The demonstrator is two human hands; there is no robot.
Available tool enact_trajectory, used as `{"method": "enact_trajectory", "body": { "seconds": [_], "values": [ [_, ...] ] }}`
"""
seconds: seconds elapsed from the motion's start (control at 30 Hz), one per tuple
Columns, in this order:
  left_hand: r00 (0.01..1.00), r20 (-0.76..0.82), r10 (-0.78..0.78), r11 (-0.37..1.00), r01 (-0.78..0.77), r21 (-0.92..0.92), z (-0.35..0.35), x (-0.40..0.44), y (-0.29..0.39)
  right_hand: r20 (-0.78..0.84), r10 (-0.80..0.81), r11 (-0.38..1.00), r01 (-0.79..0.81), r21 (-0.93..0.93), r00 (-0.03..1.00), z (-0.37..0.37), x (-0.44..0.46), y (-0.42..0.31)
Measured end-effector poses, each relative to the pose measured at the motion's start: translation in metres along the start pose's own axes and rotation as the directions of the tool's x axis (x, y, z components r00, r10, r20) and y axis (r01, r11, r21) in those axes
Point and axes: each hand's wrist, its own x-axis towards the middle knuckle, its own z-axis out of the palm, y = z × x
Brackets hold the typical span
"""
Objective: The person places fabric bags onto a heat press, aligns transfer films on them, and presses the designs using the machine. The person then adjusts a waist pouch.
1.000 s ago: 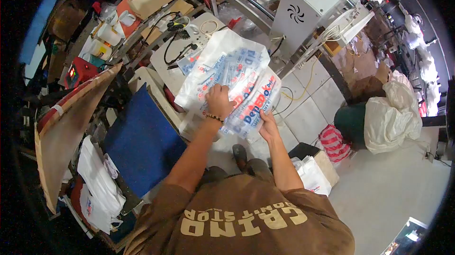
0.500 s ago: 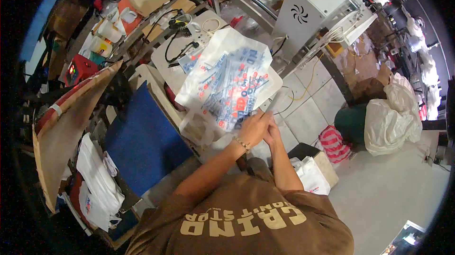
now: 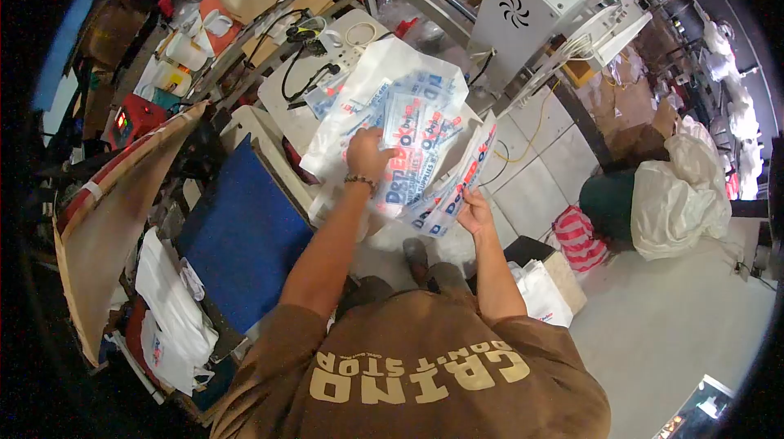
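Observation:
Clear plastic bags (image 3: 420, 141) with blue and red print lie in a loose pile on a white sheet (image 3: 392, 59) in front of me. My left hand (image 3: 371, 155) is at the pile's left side, fingers curled and thumb over the edge of the top bag. To the right, my right hand (image 3: 474, 212) pinches the lower end of a narrow printed plastic bag (image 3: 465, 182), which stands tilted up beside the pile. The far fingers of my left hand are partly hidden.
A white table (image 3: 282, 104) with cables and a power strip supports the pile. Behind stands a grey machine (image 3: 523, 6). A blue panel (image 3: 245, 235) leans at the left, near white bags (image 3: 175, 308). A green bin (image 3: 608, 210) and striped bag (image 3: 580, 239) sit right.
My hands were together at the pile's near right edge. They have parted: the left moved to the pile's left side, while the right stays low, with the printed bag now spread upright.

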Motion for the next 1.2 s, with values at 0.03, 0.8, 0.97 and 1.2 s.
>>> {"method": "enact_trajectory", "body": {
  "seconds": [0.03, 0.8, 0.97, 1.2],
  "values": [
    [0.999, -0.005, -0.052, 0.994, 0.051, -0.095, -0.002, 0.003, -0.002, 0.028, 0.028, 1.0, -0.028, -0.01, 0.999, -0.009, 0.002, -0.003],
    [0.856, 0.075, 0.512, 0.854, -0.516, 0.068, 0.032, -0.116, 0.15, 0.028, -0.025, 0.942, 0.014, 0.335, 0.999, 0.051, -0.001, -0.006],
    [0.91, 0.084, 0.406, 0.913, -0.407, -0.008, 0.024, -0.104, 0.143, 0.301, -0.088, 0.991, 0.052, 0.126, 0.95, -0.042, 0.003, -0.006],
    [0.957, 0.024, 0.29, 0.955, -0.288, -0.068, 0.009, -0.074, 0.12, 0.071, -0.062, 0.998, 0.064, -0.022, 0.996, -0.012, 0.003, -0.014]
  ]
}}
